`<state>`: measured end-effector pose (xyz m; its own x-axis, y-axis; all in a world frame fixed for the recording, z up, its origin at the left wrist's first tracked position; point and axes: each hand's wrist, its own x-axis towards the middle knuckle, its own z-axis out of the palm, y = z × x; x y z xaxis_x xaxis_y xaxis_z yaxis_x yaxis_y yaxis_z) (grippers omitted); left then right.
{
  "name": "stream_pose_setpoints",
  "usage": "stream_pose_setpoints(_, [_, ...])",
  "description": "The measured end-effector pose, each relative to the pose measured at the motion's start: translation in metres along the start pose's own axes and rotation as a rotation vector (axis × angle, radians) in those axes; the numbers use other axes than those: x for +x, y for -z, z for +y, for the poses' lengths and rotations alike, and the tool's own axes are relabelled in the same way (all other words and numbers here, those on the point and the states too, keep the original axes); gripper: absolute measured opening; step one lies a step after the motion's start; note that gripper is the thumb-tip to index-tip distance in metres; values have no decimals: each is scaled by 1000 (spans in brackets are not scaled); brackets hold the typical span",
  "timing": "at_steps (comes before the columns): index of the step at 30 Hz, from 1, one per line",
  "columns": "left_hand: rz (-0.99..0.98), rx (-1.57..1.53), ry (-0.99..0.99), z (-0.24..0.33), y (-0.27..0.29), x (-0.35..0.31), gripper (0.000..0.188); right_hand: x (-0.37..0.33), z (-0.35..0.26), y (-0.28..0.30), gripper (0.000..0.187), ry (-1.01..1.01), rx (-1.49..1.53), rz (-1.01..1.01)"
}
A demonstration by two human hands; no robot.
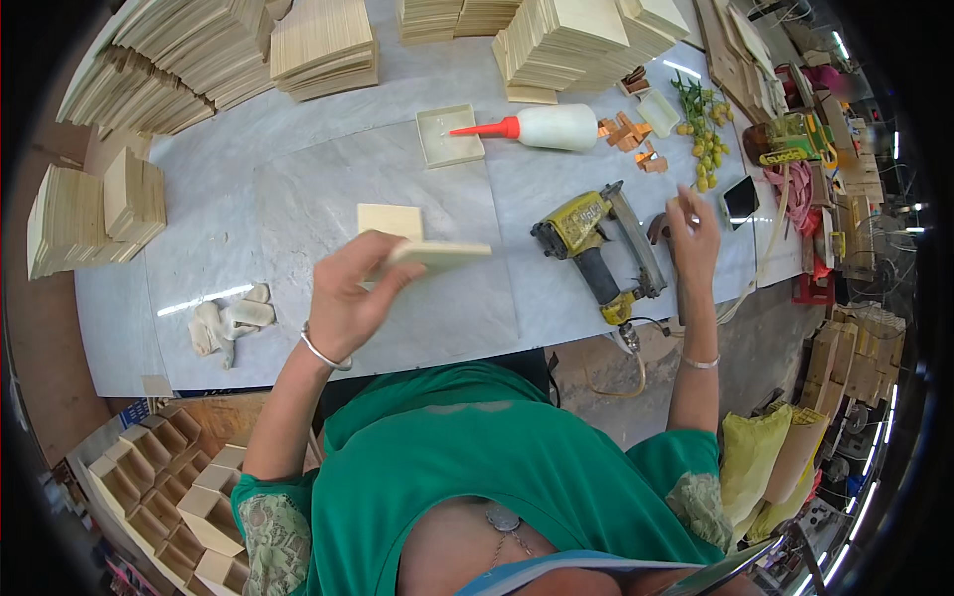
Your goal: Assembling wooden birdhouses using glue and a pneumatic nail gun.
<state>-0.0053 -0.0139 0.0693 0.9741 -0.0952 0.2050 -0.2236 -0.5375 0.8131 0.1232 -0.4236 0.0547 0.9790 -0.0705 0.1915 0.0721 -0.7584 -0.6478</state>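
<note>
My left hand [350, 290] is closed round one end of a small flat wooden board [442, 255], held tilted above the table. Just behind it, a second pale wooden board [390, 220] lies on the table, partly hidden by the hand. Over on the right, my right hand [693, 238] is raised with its fingers loosely apart and nothing visible in them. A dark brown tool, perhaps a hammer [657, 229], lies beside and partly beneath that hand. A yellow and black nail gun [586, 233] rests on its side between the two hands.
A white glue bottle [556, 127] with a red nozzle lies over a shallow tray [433, 139]. Stacks of wooden boards [323, 50] line the far edge. Copper-coloured pieces [626, 131], green fruit [706, 159] and a phone [738, 201] are at right; crumpled gloves [224, 323] at left.
</note>
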Motion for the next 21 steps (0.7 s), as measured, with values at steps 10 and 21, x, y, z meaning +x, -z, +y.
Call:
stream_pose_setpoints(10, [289,-767,368,-47,-8,-14,20,92,-64,-99,70,-20,221,-465])
stream_pose_setpoints(21, [255,-515,208,-75,-25,-28,15,58,-89,-95,76,111,-85,-619])
